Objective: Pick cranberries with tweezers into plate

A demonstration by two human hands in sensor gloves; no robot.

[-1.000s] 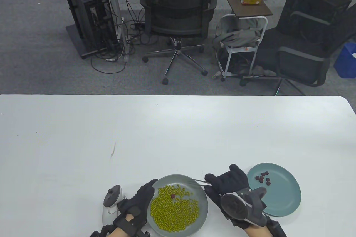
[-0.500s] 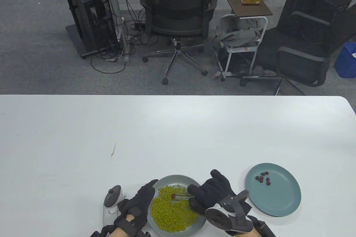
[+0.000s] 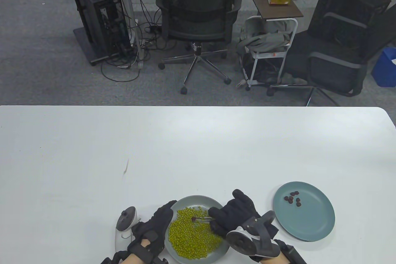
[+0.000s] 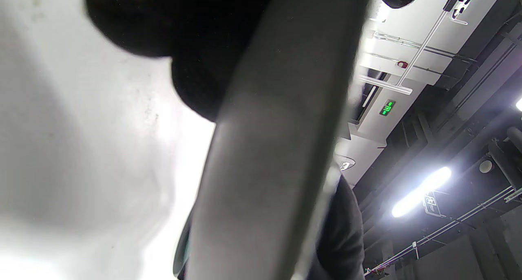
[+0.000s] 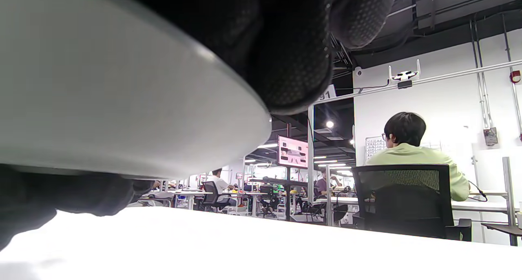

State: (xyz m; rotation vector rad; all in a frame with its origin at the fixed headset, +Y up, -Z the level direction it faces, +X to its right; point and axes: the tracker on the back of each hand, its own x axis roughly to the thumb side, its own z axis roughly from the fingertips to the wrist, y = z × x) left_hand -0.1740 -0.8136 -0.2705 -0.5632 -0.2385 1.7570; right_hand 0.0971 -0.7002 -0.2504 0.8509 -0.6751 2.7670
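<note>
A grey plate (image 3: 216, 252) near the front edge holds many green beans (image 3: 190, 236) and one dark red cranberry (image 3: 193, 219). My right hand (image 3: 235, 214) holds metal tweezers (image 3: 202, 218) whose tips are at that cranberry. My left hand (image 3: 156, 225) rests on the grey plate's left rim. A teal plate (image 3: 312, 223) to the right holds several cranberries (image 3: 292, 199). The wrist views show only the plate's rim (image 4: 269, 149) and glove fingers (image 5: 293, 47) close up.
A white tracker (image 3: 123, 225) sits by my left hand. A small dark mark (image 3: 126, 168) lies on the white table (image 3: 185, 152). Office chairs and a cart stand beyond the table's far edge.
My right hand moved left from the teal plate's side to over the grey plate, bringing the tweezer tips down to the cranberry among the beans. The left hand stayed put.
</note>
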